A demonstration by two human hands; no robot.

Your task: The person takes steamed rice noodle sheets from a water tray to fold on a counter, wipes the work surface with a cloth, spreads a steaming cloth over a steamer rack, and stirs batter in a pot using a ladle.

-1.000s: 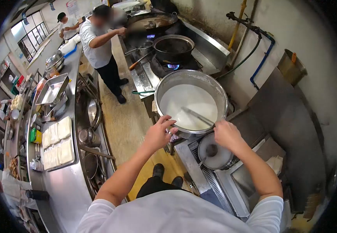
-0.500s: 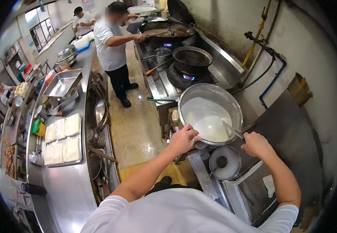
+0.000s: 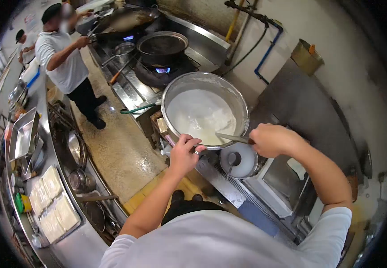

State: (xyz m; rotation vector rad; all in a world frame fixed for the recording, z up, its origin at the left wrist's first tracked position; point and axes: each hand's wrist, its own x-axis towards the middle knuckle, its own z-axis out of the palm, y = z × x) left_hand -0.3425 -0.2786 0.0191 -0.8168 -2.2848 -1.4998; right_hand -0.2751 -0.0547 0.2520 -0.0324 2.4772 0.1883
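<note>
A large metal pot (image 3: 243,100) of cloudy white liquid (image 3: 198,109) stands in front of me, with paler, thicker patches on the liquid's near side. My left hand (image 3: 186,154) is closed on the near rim of the pot, thumb and fingers pinching the edge. In my right hand (image 3: 271,140) is the metal handle of a utensil (image 3: 231,137), which slants down over the near right rim into the liquid. Its working end is sunk, so its kind is hidden. Just below the pot sits a smaller round container (image 3: 246,164) of whitish liquid with a ladle (image 3: 234,160) in it.
A black wok (image 3: 162,44) is on a lit burner beyond the pot. A person (image 3: 66,58) tends a larger wok (image 3: 124,20) at the far stove. On the left counter lie a tray of white sheets (image 3: 59,214) and a steel pan (image 3: 24,134). A green handle (image 3: 137,108) juts out left.
The view has swung right, so the pot appears further left. My right hand has brought the utensil lower and flatter across the near rim, and the liquid's surface is more stirred up.
</note>
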